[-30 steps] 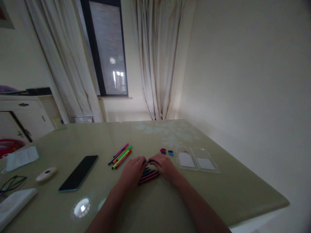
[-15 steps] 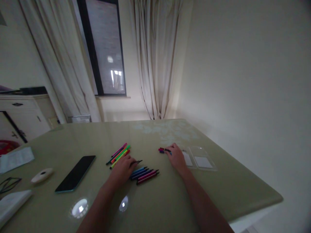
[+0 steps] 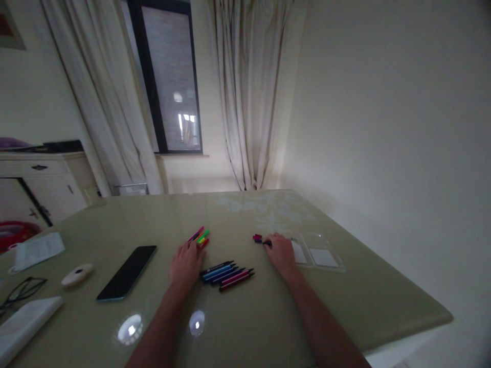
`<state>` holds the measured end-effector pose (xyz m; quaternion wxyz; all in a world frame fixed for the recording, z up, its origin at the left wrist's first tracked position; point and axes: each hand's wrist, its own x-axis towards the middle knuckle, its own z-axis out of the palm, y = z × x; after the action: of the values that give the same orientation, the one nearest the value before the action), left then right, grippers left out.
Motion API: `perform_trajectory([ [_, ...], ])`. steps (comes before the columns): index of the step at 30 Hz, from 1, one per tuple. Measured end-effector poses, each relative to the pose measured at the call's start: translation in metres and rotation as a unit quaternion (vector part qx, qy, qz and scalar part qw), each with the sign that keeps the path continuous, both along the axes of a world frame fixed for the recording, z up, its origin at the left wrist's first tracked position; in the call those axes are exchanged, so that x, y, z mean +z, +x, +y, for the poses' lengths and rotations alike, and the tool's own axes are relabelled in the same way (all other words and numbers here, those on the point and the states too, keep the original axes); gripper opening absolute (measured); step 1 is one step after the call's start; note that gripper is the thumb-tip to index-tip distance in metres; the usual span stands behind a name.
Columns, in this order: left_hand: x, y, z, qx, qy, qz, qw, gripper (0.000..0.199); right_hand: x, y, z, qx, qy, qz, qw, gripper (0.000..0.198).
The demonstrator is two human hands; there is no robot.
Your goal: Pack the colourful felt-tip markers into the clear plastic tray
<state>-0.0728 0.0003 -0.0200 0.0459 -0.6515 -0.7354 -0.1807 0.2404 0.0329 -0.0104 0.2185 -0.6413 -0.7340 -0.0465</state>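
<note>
My left hand (image 3: 186, 263) is over the near end of a bunch of capped felt-tip pens (image 3: 201, 235) in pink, orange, green, yellow and red. Its fingers reach onto them, with the thumb apart at the right side, and cover part of the bunch. To its right lie several uncapped felt-tip pens (image 3: 228, 275), black, blue and magenta, side by side with tips pointing right. My right hand (image 3: 281, 253) rests on the table, its fingertips closed on a small dark pen cap (image 3: 267, 243). Loose red and dark pen caps (image 3: 257, 238) lie just left of those fingers.
An opened clear plastic case (image 3: 324, 253) lies right of my right hand. At left are a phone (image 3: 128, 271), a white mouse (image 3: 76, 275), glasses (image 3: 25, 291), a face mask (image 3: 38, 250) and a white flat object (image 3: 28, 324). The table's edge (image 3: 410, 337) runs along the right.
My left hand has left the black pen, which now lies with the uncapped pens, and has moved left onto the capped bunch. My right hand stays by the caps. The view shifted slightly.
</note>
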Motion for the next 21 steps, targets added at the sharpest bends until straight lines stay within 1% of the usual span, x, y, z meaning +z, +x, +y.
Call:
perform_trajectory([
  [5,-0.001,0.000,0.000,0.000,-0.005,0.010,1.000,0.014,0.001,0.001,0.001,-0.009,-0.009,0.007,1.000,0.015],
  [6,0.000,0.001,0.000,-0.001,-0.006,0.010,1.000,0.014,0.002,0.000,0.000,0.000,-0.008,0.018,1.000,0.016],
  [8,0.003,0.004,0.001,-0.019,0.008,0.005,1.000,0.014,0.003,-0.005,-0.002,0.041,-0.001,0.057,0.998,0.016],
  [10,0.007,0.012,0.000,-0.066,0.045,-0.010,0.997,0.013,0.005,-0.014,-0.005,0.102,0.012,0.108,0.989,0.020],
  [12,0.012,0.025,-0.001,-0.131,0.079,-0.034,0.988,0.011,0.006,-0.026,-0.011,0.178,0.023,0.144,0.973,0.031],
  [13,0.013,0.032,-0.003,-0.166,0.086,-0.048,0.981,0.011,0.006,-0.032,-0.014,0.221,0.025,0.148,0.964,0.036],
  [15,0.014,0.046,-0.007,-0.228,0.085,-0.068,0.968,0.012,0.006,-0.042,-0.020,0.293,0.030,0.141,0.945,0.033],
  [17,0.014,0.056,-0.012,-0.267,0.076,-0.076,0.958,0.015,0.007,-0.048,-0.025,0.320,0.045,0.133,0.937,0.028],
  [21,0.013,0.066,-0.020,-0.298,0.050,-0.083,0.950,0.024,0.009,-0.049,-0.028,0.317,0.064,0.127,0.938,0.030],
])
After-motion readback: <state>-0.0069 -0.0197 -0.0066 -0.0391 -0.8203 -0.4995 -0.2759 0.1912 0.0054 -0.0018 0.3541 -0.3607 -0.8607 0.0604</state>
